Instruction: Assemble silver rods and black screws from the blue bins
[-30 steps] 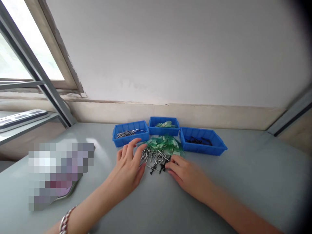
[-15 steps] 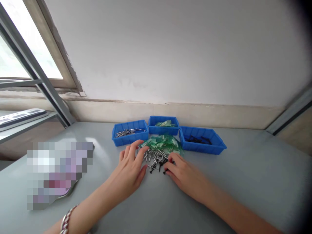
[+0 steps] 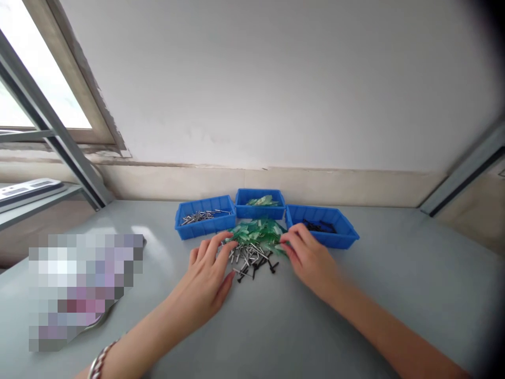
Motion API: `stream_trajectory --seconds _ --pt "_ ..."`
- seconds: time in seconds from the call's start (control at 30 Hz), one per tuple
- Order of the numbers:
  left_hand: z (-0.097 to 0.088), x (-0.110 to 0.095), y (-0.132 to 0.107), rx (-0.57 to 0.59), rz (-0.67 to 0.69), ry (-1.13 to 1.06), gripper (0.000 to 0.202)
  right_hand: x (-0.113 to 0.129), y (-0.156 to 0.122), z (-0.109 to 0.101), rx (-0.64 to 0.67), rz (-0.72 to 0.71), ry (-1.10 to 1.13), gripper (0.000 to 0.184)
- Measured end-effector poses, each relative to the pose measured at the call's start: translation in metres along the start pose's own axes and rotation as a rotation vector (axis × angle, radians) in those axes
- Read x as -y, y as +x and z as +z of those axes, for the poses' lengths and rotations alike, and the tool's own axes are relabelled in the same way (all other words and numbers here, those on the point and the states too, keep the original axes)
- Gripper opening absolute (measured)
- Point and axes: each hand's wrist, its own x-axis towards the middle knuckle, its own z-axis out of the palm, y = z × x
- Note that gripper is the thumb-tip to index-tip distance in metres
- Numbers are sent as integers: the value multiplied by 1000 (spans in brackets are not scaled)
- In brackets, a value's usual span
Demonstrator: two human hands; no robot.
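Green slips (image 3: 257,230), silver pins (image 3: 247,255) and probable black screws (image 3: 273,268) lie heaped.

The left hand (image 3: 207,273) curves with thumb and fingers apart; the right hand (image 3: 311,260) has thumb and fingertips close together; both arms (image 3: 153,326) stretch forward.

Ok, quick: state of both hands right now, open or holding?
Left hand: open, fingers curved beside the silver pins.
Right hand: fingertips close together at the green pieces; can't tell whether it's shut on one.
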Motion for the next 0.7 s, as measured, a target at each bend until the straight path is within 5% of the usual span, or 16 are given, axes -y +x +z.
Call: stream_trajectory --seconds 0.17,0.3,0.57,0.7 --pt "2 0 0 -3 -8 -72 57 -33 10 -19 -150 170 -305 24" --pt "3 1 0 50 -31 -108 63 -44 10 -20 -133 272 -423 26" --pt "12 9 1 141 12 -54 29 -29 8 -15 -78 175 -201 25" --pt "17 7 4 166 -32 -122 17 -6 3 -9 91 30 1 20"
